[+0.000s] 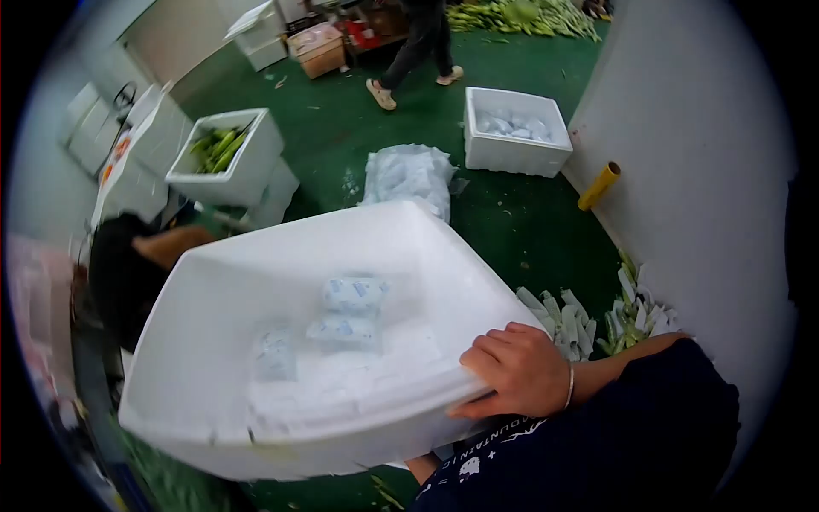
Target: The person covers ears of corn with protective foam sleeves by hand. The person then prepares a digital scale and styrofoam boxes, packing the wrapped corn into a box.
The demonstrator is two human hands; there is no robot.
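Note:
A large white foam box is tilted in front of me, its open top facing my view. My right hand grips its right rim, fingers over the edge and thumb against the outer wall. Inside lie several ice packs, white with blue print, blurred. Below the box's lower edge a bit of skin shows, which seems to be my left forearm; the box hides my left hand and its fingers.
Ahead on the green floor lie a clear bag of white packs and a foam box of packs. Green vegetables fill another foam box. A yellow pipe stands by the wall. Wrapped vegetables lie right. A person walks beyond.

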